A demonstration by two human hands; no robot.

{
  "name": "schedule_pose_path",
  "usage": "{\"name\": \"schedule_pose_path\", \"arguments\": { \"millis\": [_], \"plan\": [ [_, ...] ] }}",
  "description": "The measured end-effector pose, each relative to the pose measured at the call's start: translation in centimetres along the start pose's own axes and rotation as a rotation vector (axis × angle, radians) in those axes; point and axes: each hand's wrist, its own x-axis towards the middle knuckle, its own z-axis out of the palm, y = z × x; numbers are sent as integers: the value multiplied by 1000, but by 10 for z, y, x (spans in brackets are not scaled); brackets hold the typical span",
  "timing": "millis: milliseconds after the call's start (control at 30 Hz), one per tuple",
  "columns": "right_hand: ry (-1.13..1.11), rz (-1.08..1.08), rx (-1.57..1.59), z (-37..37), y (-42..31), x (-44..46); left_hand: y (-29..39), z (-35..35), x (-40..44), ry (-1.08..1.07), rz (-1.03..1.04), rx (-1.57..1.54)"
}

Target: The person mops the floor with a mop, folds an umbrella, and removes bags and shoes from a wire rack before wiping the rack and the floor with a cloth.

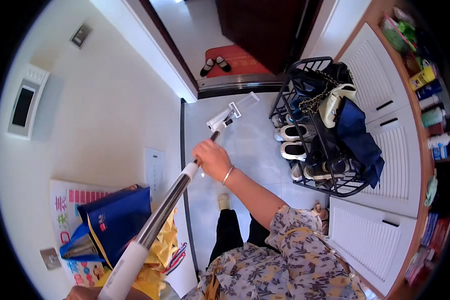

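A long mop with a silver and white handle [160, 217] slants from the bottom left up to the middle of the view. Its flat white head [232, 111] rests on the pale tiled floor near the doorway. The fingers of my right hand [212, 159] are wrapped round the upper shaft, a bracelet on the wrist. At the bottom left edge my left hand [84, 293] is closed round the thick white end of the handle, partly cut off by the frame.
A black rack [355, 190] with shoes and bags stands right, beside white louvred cabinets [392, 155]. Ahead are a dark open door [257, 30] and a red mat [242, 64] with black shoes. Blue bags [120, 215] and yellow wrapping [160, 245] lie left by the wall.
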Motion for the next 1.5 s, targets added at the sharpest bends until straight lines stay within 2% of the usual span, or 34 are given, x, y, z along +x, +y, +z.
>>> {"name": "schedule_pose_path", "arguments": {
  "millis": [33, 100, 167, 200, 233, 300, 333, 367, 433, 467, 700, 933, 1033, 1133, 1200, 1300, 1400, 1500],
  "plan": [
    [107, 56, -12, 0, 13, 4, -7, -13, -1, -75, -72, 39],
    [208, 83, -53, -7, 29, 28, -12, -26, 8, -35, -161, 140],
    [322, 147, -67, -9, 47, 40, -23, -33, 11, 64, -255, 238],
    [361, 175, -94, -6, 63, 38, -44, -37, 0, 87, -181, 171],
    [374, 184, -104, -6, 75, 39, -56, -30, -5, 225, -190, 252],
    [378, 197, -122, -7, 92, 36, -85, -44, -6, 115, -103, 121],
    [363, 210, -137, -10, 97, 36, -97, -58, 1, -57, -85, 17],
    [374, 227, -141, -11, 100, 39, -103, -64, 8, -68, -94, 2],
    [384, 263, -111, -17, 87, 58, -90, -73, 39, -249, -121, -41],
    [448, 234, -97, -11, 87, 60, -85, -72, 43, -219, -150, 25],
    [511, 298, -29, 12, 35, 37, -47, -73, 45, -321, -178, -76],
    [446, 258, 22, 10, -47, -9, 27, -36, 45, -262, -211, -7],
    [392, 256, 81, 3, -66, -44, 54, 0, 32, -134, -211, 96],
    [277, 240, 126, -12, -85, -74, 87, 33, 22, -106, -236, 143],
    [276, 227, 132, -24, -98, -89, 101, 59, 19, 30, -212, 237],
    [275, 194, 158, -29, -109, -116, 113, 93, 8, 121, -189, 277],
    [222, 193, 191, -34, -124, -142, 129, 114, 12, 127, -239, 251],
    [274, 146, 241, -69, -158, -163, 153, 133, 48, 0, -304, 203]
  ]
}}
